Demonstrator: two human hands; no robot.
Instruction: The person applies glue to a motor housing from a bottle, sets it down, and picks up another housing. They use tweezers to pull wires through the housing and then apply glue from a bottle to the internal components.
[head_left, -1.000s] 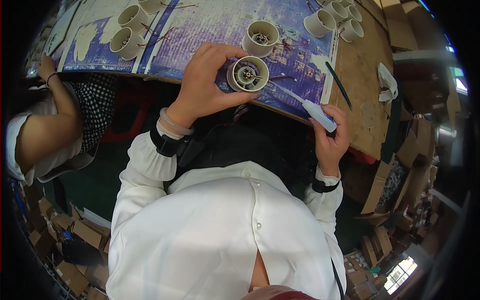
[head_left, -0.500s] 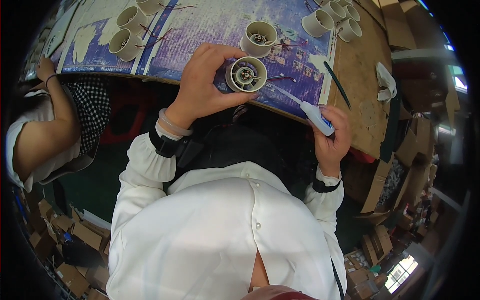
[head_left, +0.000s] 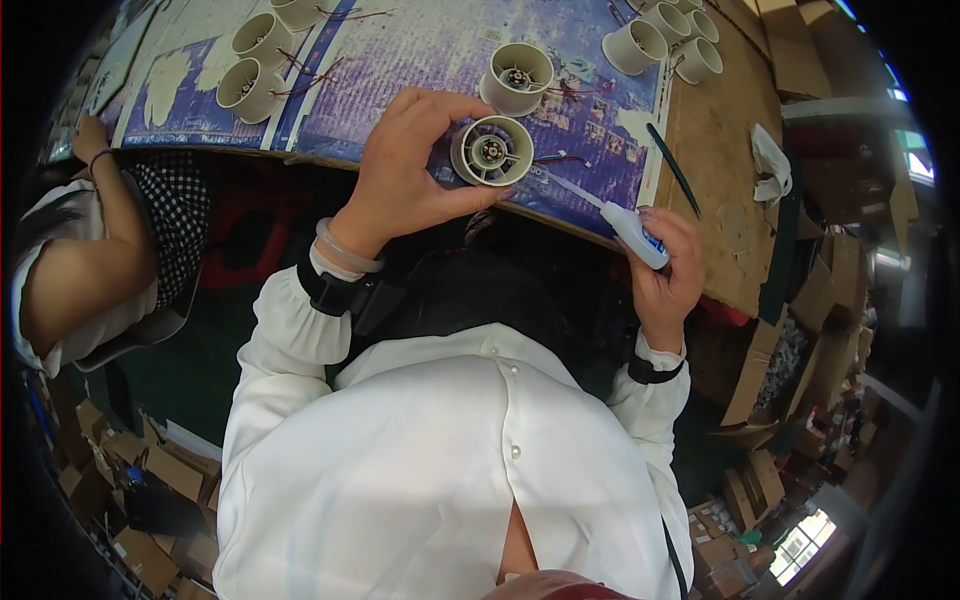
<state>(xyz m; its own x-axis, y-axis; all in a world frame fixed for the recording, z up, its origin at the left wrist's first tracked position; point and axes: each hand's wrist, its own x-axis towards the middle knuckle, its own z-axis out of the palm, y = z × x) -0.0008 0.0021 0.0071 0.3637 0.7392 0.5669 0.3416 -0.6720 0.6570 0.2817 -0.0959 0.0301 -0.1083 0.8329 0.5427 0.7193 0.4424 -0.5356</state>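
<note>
My left hand (head_left: 410,165) is closed round a white round fan housing (head_left: 462,153), thumb below and fingers above. Its open end faces up, showing spokes and a small motor (head_left: 490,152) in the centre, with thin wires trailing out to the right. A small white squeeze bottle (head_left: 636,238) with a long thin nozzle is gripped in my right hand (head_left: 668,268). The nozzle points up and left, its tip close to the wires beside the housing. Another white housing (head_left: 515,98) with a motor inside stands on the table just beyond my left fingers.
Several more white housings with wires stand at the far left (head_left: 250,92) and far right (head_left: 637,47) of the worn purple-covered table (head_left: 400,60). A dark green strip (head_left: 675,170) and a crumpled white cloth (head_left: 771,165) lie at the right. A co-worker (head_left: 90,250) sits at left.
Both hands hold nearly the same positions, still with the housing and the bottle. At the left, the co-worker has shifted slightly.
</note>
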